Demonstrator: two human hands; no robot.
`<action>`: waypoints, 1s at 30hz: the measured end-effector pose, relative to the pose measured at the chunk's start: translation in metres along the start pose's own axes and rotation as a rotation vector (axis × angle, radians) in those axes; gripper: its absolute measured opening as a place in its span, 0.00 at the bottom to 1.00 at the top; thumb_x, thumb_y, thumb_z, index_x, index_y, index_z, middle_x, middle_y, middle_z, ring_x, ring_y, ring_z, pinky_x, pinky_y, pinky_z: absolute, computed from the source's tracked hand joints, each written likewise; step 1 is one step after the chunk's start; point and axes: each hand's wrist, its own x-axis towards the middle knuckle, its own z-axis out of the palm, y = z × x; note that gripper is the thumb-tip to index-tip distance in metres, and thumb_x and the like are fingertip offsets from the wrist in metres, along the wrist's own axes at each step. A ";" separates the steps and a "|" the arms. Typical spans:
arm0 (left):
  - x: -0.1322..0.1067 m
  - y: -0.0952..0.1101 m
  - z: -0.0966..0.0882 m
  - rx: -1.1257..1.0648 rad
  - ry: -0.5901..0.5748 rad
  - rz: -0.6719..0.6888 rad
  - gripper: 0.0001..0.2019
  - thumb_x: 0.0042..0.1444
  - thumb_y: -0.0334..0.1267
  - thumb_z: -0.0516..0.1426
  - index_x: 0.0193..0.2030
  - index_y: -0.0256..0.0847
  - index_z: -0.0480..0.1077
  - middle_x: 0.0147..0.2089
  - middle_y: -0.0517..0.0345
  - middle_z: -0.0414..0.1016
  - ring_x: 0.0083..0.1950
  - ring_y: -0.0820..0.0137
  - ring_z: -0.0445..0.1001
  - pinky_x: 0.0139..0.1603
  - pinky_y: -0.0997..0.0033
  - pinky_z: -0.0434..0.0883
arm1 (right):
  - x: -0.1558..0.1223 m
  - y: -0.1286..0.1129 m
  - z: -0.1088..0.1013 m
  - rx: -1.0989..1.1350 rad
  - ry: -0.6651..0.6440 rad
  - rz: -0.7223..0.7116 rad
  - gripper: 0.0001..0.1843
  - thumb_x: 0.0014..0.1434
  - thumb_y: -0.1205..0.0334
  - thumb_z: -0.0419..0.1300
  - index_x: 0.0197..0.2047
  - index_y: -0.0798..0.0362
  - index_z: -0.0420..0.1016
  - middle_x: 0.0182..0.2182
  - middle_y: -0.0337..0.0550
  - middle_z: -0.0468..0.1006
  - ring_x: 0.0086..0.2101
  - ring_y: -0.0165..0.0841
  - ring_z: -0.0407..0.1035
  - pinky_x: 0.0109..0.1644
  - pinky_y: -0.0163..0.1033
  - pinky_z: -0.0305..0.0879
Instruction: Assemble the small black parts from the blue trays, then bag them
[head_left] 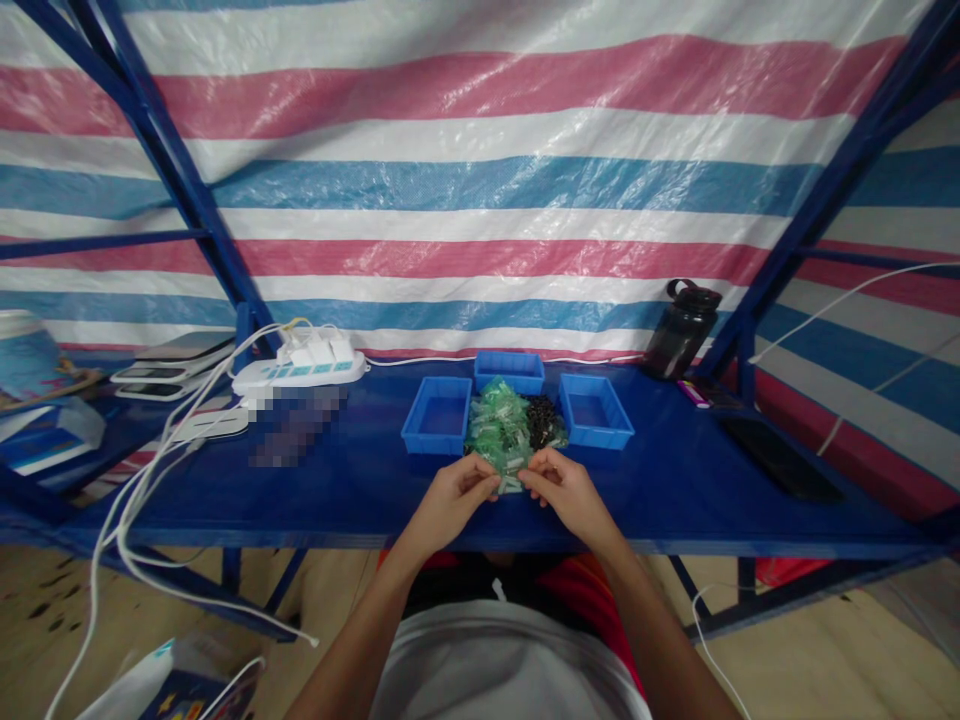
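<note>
At the table's front, my left hand (459,492) is closed in a pinch at the near left edge of a heap of crumpled green plastic (501,412). My right hand (561,484) pinches in the same way at the near right edge. What the fingertips hold is too small to make out. Several small pale, strip-like pieces (511,484) lie between the two hands. Beside the green plastic, on its right, sits a pile of small dark pieces (543,422), partly in clear plastic. Three blue trays stand around the heap: left (409,440), back (510,382) and right (611,439).
A blue table (360,500) carries a white power strip (300,375) with plugs and trailing cables (127,510) at left. A dark bottle (682,330) stands at the back right, near a black phone-like slab (780,458). Blue frame posts (180,180) rise before striped sheeting.
</note>
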 end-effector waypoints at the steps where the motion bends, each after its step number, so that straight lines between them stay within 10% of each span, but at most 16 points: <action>1: 0.000 0.002 0.000 0.029 -0.014 0.025 0.10 0.58 0.43 0.57 0.34 0.37 0.68 0.32 0.59 0.72 0.35 0.71 0.72 0.39 0.72 0.69 | -0.001 -0.003 0.000 -0.010 -0.046 -0.021 0.14 0.56 0.49 0.59 0.32 0.53 0.69 0.25 0.38 0.74 0.26 0.30 0.69 0.26 0.32 0.64; 8: -0.001 0.013 -0.001 0.234 -0.075 0.242 0.09 0.60 0.40 0.54 0.39 0.39 0.74 0.43 0.51 0.73 0.48 0.65 0.70 0.53 0.66 0.66 | -0.007 -0.016 -0.002 -0.095 -0.150 -0.140 0.13 0.60 0.52 0.56 0.34 0.54 0.72 0.28 0.38 0.75 0.29 0.31 0.68 0.31 0.33 0.63; 17: 0.005 -0.011 0.000 0.148 0.202 0.140 0.14 0.54 0.36 0.59 0.48 0.41 0.67 0.46 0.53 0.69 0.40 0.70 0.71 0.37 0.73 0.70 | -0.005 -0.006 -0.005 -0.088 -0.147 -0.132 0.11 0.62 0.57 0.52 0.33 0.53 0.71 0.26 0.38 0.73 0.28 0.30 0.67 0.32 0.33 0.61; 30: 0.005 -0.007 0.001 0.064 0.095 -0.038 0.10 0.53 0.42 0.59 0.38 0.36 0.71 0.32 0.58 0.73 0.32 0.71 0.71 0.33 0.73 0.68 | -0.003 0.000 -0.001 -0.024 -0.100 -0.079 0.31 0.57 0.59 0.59 0.62 0.48 0.55 0.26 0.34 0.74 0.27 0.30 0.69 0.33 0.35 0.65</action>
